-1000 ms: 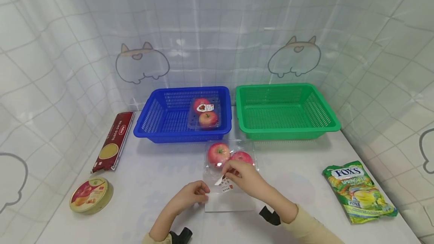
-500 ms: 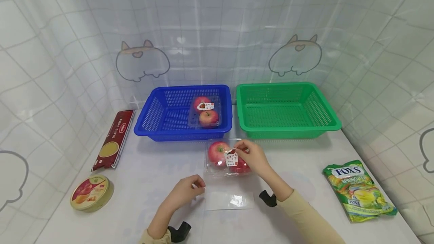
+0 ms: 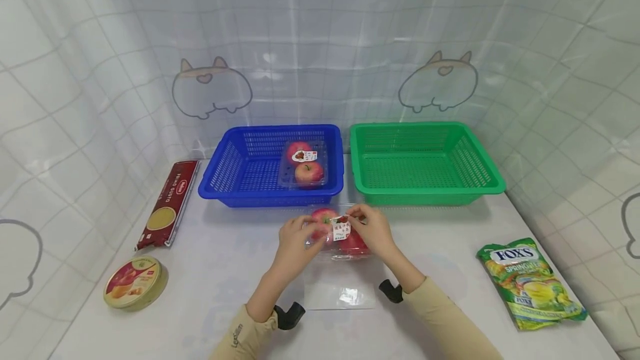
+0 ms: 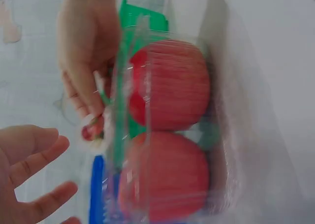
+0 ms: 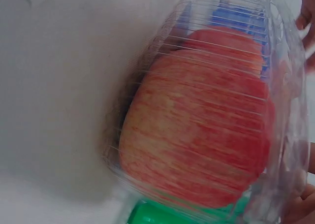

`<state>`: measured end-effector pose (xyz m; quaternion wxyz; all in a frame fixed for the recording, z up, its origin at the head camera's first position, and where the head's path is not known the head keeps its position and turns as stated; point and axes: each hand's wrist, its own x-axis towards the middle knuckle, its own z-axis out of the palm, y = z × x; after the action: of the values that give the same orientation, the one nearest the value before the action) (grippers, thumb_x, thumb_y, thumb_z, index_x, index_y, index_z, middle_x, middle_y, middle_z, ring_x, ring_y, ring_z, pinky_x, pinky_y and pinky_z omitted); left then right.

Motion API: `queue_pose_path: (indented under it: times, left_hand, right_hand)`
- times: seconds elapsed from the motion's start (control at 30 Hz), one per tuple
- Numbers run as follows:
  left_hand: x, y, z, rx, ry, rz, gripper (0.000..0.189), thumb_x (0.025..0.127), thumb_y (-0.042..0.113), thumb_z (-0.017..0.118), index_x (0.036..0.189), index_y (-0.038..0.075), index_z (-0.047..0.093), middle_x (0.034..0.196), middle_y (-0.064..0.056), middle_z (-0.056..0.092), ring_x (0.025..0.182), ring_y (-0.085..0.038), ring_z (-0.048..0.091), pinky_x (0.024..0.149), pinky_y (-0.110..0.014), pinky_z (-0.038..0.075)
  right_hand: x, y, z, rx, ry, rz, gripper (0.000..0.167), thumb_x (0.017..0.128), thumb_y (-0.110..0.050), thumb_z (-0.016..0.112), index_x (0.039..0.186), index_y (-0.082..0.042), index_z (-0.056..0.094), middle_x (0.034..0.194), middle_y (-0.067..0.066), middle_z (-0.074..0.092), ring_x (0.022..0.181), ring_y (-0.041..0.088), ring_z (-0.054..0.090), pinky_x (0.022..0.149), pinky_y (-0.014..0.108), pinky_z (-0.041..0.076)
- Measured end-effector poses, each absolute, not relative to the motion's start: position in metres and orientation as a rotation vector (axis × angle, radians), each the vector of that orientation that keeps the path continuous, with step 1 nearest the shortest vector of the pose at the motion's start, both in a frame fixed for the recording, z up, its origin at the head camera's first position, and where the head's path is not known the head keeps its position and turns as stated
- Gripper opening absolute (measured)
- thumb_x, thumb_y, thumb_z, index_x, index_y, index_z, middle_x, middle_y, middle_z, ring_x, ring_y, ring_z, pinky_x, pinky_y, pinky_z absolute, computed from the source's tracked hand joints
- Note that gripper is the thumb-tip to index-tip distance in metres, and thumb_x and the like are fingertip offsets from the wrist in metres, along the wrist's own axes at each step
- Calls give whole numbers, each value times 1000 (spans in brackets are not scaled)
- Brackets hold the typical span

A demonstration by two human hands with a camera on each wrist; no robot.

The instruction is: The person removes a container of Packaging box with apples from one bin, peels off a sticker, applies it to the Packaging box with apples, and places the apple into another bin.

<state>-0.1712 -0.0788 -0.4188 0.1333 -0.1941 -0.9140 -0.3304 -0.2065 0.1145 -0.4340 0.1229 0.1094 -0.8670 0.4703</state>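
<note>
A clear plastic box (image 3: 327,253) with two red apples (image 4: 167,175) stands in front of the baskets. Over its lid is a white label (image 3: 342,229) with a small apple picture and red writing. My right hand (image 3: 374,231) pinches the label's upper right edge between thumb and fingertips. From the left, my left hand (image 3: 295,242) reaches over the box. Its fingers are spread, and in the left wrist view the fingertips (image 4: 63,187) are apart from the label. Whether the label's lower part touches the lid, I cannot tell.
A glossy white backing sheet (image 3: 327,293) lies before the box. Behind stand a blue basket (image 3: 235,200) holding another box of apples (image 3: 307,173), and a green basket (image 3: 430,190). A red pasta packet (image 3: 170,204) and round tin (image 3: 135,284) lie left, a FOX'S candy bag (image 3: 530,282) right.
My right hand has lifted the label off the backing sheet and carried it away from me to above the box. Afterwards my left hand has moved forward and right, to the box's left side.
</note>
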Motion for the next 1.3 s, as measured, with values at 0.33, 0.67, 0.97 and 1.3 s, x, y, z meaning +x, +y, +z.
queue_pose_path:
  times: [0.33, 0.67, 0.97, 1.3]
  left_hand:
    - [-190, -57, -436, -582, -2580, -700, 16, 79, 24, 70, 93, 16, 71, 119, -17, 54, 118, -42, 35, 84, -54, 31]
    - [-192, -53, -435, -518, -2717, -661, 22, 76, 24, 73, 96, 16, 71, 125, -18, 52, 122, -46, 32, 88, -55, 29]
    - [-200, -52, -433, -478, -2893, -684, 43, 77, 32, 66, 119, 20, 64, 140, -20, 38, 131, -48, 20, 93, -64, 23]
    - [-208, -54, -436, -434, -3027, -620, 54, 79, 42, 60, 131, 29, 54, 146, -19, 30, 135, -47, 10, 98, -68, 16]
  right_hand:
    - [-207, 110, -438, 266, -2576, 1199, 10, 80, -5, 68, 89, -9, 66, 81, 4, 69, 79, 21, 57, 72, 36, 45]
    - [-201, 107, -442, 361, -2634, 712, 11, 76, -11, 70, 82, -15, 62, 89, 3, 67, 85, 26, 55, 77, 42, 41]
    - [-192, 111, -448, 372, -2694, 624, 29, 80, -27, 66, 107, -16, 70, 131, 19, 49, 122, 41, 36, 91, 60, 29]
    - [-187, 117, -449, 292, -2853, 686, 41, 86, -32, 57, 125, -20, 60, 144, 19, 34, 132, 45, 23, 93, 66, 24]
